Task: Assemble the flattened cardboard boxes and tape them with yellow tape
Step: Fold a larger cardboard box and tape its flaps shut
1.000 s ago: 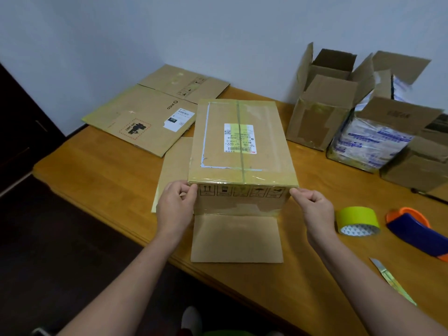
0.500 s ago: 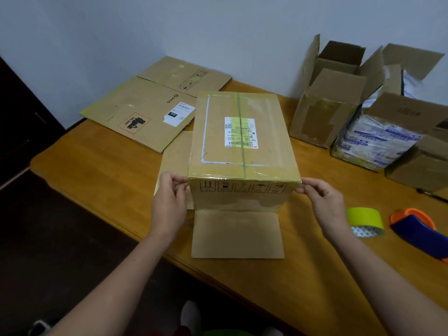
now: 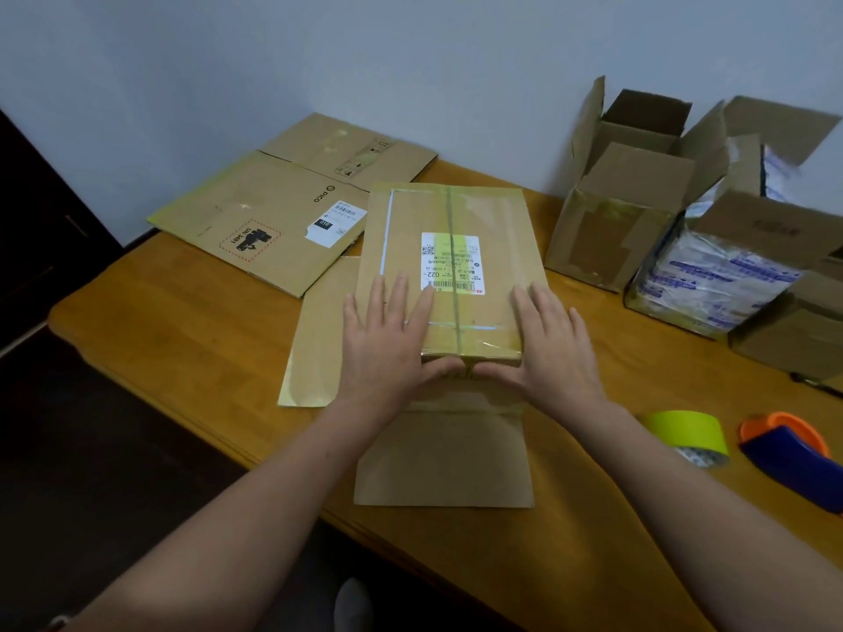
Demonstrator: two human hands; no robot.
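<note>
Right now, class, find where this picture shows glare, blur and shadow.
Head view: glare streaks the tape at the front edge of the box; head view, right side: the open boxes look smeared; head view throughout: light is soft, shadows on the table faint.

left hand (image 3: 383, 344), right hand (image 3: 554, 353) off corners, now flat atop box (image 3: 456, 212)

Your left hand (image 3: 387, 339) and right hand (image 3: 547, 344) lie flat, fingers straight, on top of the taped box (image 3: 456, 212). The thumbs nearly meet along its near edge. 1 flap (image 3: 442, 463) lies on the table (image 3: 182, 339) toward you. The yellow tape roll (image 3: 684, 433) sits just beside the blue and orange dispenser (image 3: 793, 458) at your right. 2 flattened boxes (image 3: 255, 221) lie far left.
</note>
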